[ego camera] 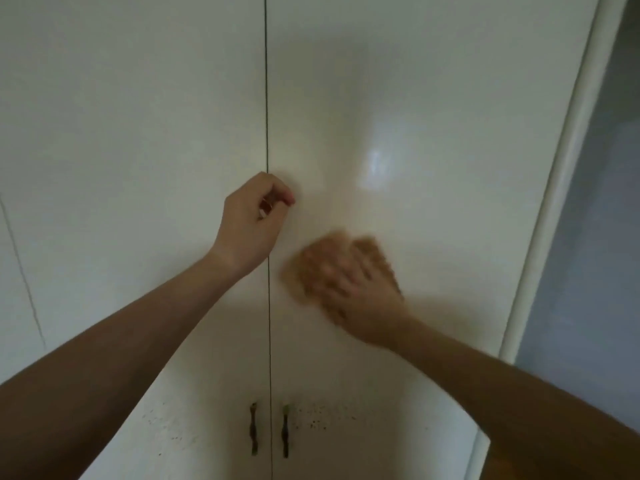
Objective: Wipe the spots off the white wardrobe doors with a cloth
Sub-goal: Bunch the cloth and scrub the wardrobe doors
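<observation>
— What's the surface like?
— Glossy white wardrobe doors meet at a dark seam. Dark spots speckle the lower frame beside two handles. There's a grey wall at the far right.
— And the grips?
— The left grip is clenched and empty, against the seam. The right grip is blurred; its fingers look spread flat, pressing a tan cloth to the door right of the seam, mid-frame.

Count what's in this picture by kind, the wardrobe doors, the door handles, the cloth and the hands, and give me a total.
White glossy wardrobe doors: 2, the left door and the right door.
Dark slim door handles: 2, the left handle and the right handle.
Tan wiping cloth: 1.
Bare hands: 2, the left hand and the right hand.
Total: 7.
</observation>
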The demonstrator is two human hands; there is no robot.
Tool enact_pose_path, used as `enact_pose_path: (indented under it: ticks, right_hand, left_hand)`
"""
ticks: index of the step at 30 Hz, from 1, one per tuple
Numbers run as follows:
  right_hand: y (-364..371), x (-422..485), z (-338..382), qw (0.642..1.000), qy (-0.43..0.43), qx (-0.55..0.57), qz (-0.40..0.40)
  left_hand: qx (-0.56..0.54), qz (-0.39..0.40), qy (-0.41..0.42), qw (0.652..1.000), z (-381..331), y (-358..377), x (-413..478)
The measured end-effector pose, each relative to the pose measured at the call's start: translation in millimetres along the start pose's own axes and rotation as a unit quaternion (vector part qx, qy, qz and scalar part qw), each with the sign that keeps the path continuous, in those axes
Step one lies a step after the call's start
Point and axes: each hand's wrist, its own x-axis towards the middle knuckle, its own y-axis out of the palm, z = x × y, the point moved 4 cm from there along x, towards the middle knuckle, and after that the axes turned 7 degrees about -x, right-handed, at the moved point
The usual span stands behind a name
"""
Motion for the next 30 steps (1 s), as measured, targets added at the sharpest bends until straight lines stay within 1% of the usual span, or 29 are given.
enact_pose_path:
  ticks: [1, 2, 3, 4, 5, 6, 7, 8, 9, 10, 11, 12, 13, 14, 15, 16, 17, 18, 19, 20, 21, 22, 23, 24, 25, 27, 29, 30]
  right_hand:
    - [13, -47, 37, 0.994, -0.092, 0.013, 0.062]
    - [21, -93, 58, 0.974, -0.178, 0.035, 0.137]
    - [24, -129, 66, 0.947, -0.25, 0.051, 0.195]
    - [23, -145, 60, 0.924, -0.294, 0.073, 0.236]
    - [19, -143, 41, 0.911, -0.326, 0.072, 0.243]
    - [15, -129, 12, 0.915, -0.338, 0.055, 0.215]
    - [7, -102, -22, 0.934, -0.328, 0.036, 0.139]
    - [-9, -67, -63, 0.958, -0.279, 0.006, 0.066]
    - [-30, -28, -109, 0.98, -0.198, -0.019, 0.007]
    - [-51, 6, -154, 0.993, -0.113, -0.037, -0.025]
    - [-66, 28, -195, 0.997, -0.023, -0.045, -0.054]
    - [-74, 40, -224, 0.994, 0.068, -0.034, -0.077]
    - [-78, 43, -234, 0.985, 0.142, -0.027, -0.094]
    - [-77, 36, -229, 0.975, 0.192, -0.028, -0.109]
    - [-66, 23, -208, 0.969, 0.218, -0.029, -0.112]
    - [-51, 0, -175, 0.974, 0.209, -0.021, -0.086]
    - [-36, -33, -130, 0.987, 0.152, -0.018, -0.044]
    - [-18, -75, -82, 0.998, 0.052, -0.026, 0.019]
    - [-1, -123, -45, 0.995, -0.046, -0.034, 0.083]
    - [10, -169, -24, 0.979, -0.119, -0.026, 0.162]
    - [24, -206, -13, 0.962, -0.177, -0.002, 0.207]
    - [28, -221, -15, 0.949, -0.198, 0.07, 0.233]
    - [26, -217, -30, 0.94, -0.238, 0.096, 0.226]
    - [14, -203, -54, 0.935, -0.281, 0.068, 0.204]
    - [-1, -177, -84, 0.938, -0.301, 0.012, 0.171]
    - [-46, -110, -166, 0.975, -0.194, -0.011, 0.11]
    - [-84, -60, -245, 0.993, -0.096, -0.055, 0.041]
    - [-94, -48, -271, 0.998, -0.031, -0.055, 0.014]
  left_hand:
    - [-0.002, 0.013, 0.003, 1.0, 0, 7, -4]
    - [-0.002, 0.028, 0.003, 1.0, 1, 15, -8]
    - [0.0, 0.039, 0.001, 0.999, 4, 20, -12]
    - [0.002, 0.041, 0.002, 0.999, 7, 21, -16]
    - [0.002, 0.037, 0.003, 0.999, 8, 23, -17]
    - [0.0, 0.036, 0.003, 0.999, 10, 24, -16]
    - [0.001, 0.036, 0.004, 0.999, 11, 27, -14]
    - [0.002, 0.037, 0.01, 0.999, 10, 33, -10]
    - [0.002, 0.034, 0.017, 0.999, 8, 38, -4]
    - [-0.002, 0.029, 0.023, 0.999, 3, 44, 1]
    - [-0.011, 0.025, 0.026, 0.999, -2, 52, 7]
    - [-0.022, 0.022, 0.033, 0.999, -8, 60, 12]
    - [-0.031, 0.022, 0.044, 0.998, -14, 67, 15]
    - [-0.039, 0.023, 0.057, 0.997, -20, 75, 16]
    - [-0.043, 0.023, 0.075, 0.996, -24, 81, 15]
    - [-0.047, 0.021, 0.092, 0.994, -28, 86, 14]
    - [-0.05, 0.022, 0.104, 0.993, -31, 92, 11]
    - [-0.053, 0.03, 0.114, 0.992, -31, 97, 7]
    - [-0.053, 0.043, 0.123, 0.99, -30, 102, 3]
    - [-0.053, 0.06, 0.131, 0.988, -29, 109, -2]
    - [-0.049, 0.08, 0.137, 0.986, -25, 115, -7]
    - [-0.043, 0.101, 0.142, 0.984, -23, 120, -13]
    - [-0.038, 0.12, 0.148, 0.981, -20, 125, -15]
    - [-0.039, 0.135, 0.15, 0.979, -20, 129, -15]
    - [-0.045, 0.143, 0.148, 0.978, -21, 132, -13]
    - [-0.056, 0.127, 0.143, 0.98, -27, 138, -4]
    - [-0.079, 0.084, 0.12, 0.986, -37, 144, 7]
    - [-0.088, 0.068, 0.113, 0.987, -42, 147, 10]
